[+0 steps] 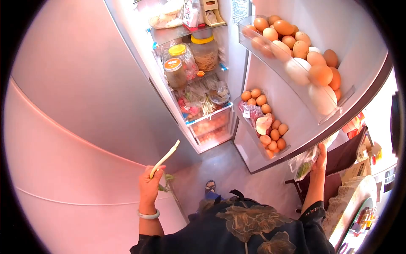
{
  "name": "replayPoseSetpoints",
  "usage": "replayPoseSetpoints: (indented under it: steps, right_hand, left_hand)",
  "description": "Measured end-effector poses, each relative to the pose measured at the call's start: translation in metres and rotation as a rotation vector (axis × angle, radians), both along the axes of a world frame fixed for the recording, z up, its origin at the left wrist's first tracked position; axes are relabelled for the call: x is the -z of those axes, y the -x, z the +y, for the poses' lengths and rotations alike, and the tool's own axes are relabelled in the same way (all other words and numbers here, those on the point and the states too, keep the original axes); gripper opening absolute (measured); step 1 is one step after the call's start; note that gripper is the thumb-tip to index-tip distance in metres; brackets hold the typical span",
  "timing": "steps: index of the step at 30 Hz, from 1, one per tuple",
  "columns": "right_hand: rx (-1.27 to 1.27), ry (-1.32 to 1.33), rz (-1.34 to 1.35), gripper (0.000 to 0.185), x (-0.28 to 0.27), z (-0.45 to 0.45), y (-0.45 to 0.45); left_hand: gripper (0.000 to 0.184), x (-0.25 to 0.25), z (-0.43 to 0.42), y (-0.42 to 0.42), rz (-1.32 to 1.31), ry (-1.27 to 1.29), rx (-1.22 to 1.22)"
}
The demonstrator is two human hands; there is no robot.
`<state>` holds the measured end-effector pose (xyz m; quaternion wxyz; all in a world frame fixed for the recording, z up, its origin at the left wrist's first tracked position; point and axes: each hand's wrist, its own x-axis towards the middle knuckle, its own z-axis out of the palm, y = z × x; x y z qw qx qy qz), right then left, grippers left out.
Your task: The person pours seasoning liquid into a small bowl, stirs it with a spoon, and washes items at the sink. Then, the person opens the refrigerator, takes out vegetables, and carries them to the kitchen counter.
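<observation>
My left hand [150, 180], with a pale bangle at the wrist, is closed around a long pale vegetable stalk [165, 158]. The stalk's bare end points up and to the right, and green leaves [168, 178] show below the fist. At the outer edge of the open fridge door [258, 127], my right hand [321, 157] grips a clear plastic bag [303, 164] with something green in it. Part of that hand's grip is hidden, and I cannot tell whether it also touches the door. The open fridge [190, 146] stands ahead.
Brown eggs [301, 49] fill the upper door shelf; more eggs [275, 134] and bags are in the lower one. Jars [204, 53] and bagged food [198, 99] stand on the fridge shelves. A dark chair [344, 154] and a lace-covered table [351, 194] are at right.
</observation>
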<state>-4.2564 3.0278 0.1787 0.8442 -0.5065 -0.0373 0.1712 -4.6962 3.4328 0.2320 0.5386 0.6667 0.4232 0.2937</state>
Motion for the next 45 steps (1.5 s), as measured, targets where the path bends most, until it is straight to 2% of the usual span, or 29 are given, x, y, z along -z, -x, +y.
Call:
replayPoseSetpoints:
  steps: [1,6,11,15,19,22,23,25,27,29,30,33,39,43,45]
  right_hand:
    - [0.099,-0.042,0.03,0.041,0.0,0.014,0.003]
    - [0.022,-0.091,0.131,0.043,-0.019,0.026,0.025]
    - [-0.079,-0.005,0.037,0.038,-0.002,0.011,0.024]
    - [-0.101,-0.018,-0.002,0.036,0.01,0.01,0.032]
    - [-0.238,-0.011,0.019,0.06,0.036,-0.005,0.037]
    - [-0.362,-0.058,0.0,0.069,0.046,-0.006,0.033]
    - [-0.349,-0.062,-0.009,0.064,0.033,0.0,0.046]
    - [-0.335,0.022,-0.027,0.057,0.044,0.0,0.049]
    - [-0.433,0.071,-0.026,0.048,0.042,-0.004,0.051]
    - [-0.556,0.114,-0.104,0.048,0.039,-0.013,0.04]
    - [-0.515,0.114,-0.144,0.051,0.048,-0.014,0.041]
    - [-0.644,0.072,-0.193,0.052,0.031,-0.009,0.04]
    - [-0.637,-0.041,-0.192,0.046,0.026,0.002,0.045]
    - [-0.511,-0.069,-0.079,0.039,0.03,0.006,0.049]
    - [-0.461,-0.012,0.002,0.043,0.043,0.013,0.045]
  left_hand:
    - [0.016,0.0,0.004,-0.001,-0.018,-0.029,0.001]
    - [0.015,0.01,0.014,0.006,-0.071,0.026,0.026]
    - [0.015,-0.005,-0.013,0.001,-0.096,0.075,0.037]
    - [0.016,0.003,-0.033,0.004,-0.248,0.148,-0.022]
    - [0.017,0.007,-0.057,0.015,-0.344,0.122,-0.052]
    - [0.017,0.008,-0.092,0.012,-0.426,0.077,-0.02]
    - [0.018,0.007,-0.098,0.014,-0.457,0.071,-0.001]
    - [0.019,0.006,-0.108,0.015,-0.461,0.058,-0.048]
    - [0.02,0.008,-0.126,0.014,-0.475,0.047,-0.103]
    - [0.021,0.018,-0.157,0.007,-0.505,0.026,-0.172]
    - [0.021,0.022,-0.163,0.012,-0.521,0.047,-0.174]
    - [0.02,0.022,-0.179,0.013,-0.515,0.043,-0.174]
    - [0.018,0.021,-0.185,0.015,-0.479,0.037,-0.202]
    - [0.015,0.006,-0.196,-0.006,-0.244,-0.038,-0.111]
    - [0.015,0.005,-0.199,-0.026,-0.144,0.004,-0.056]
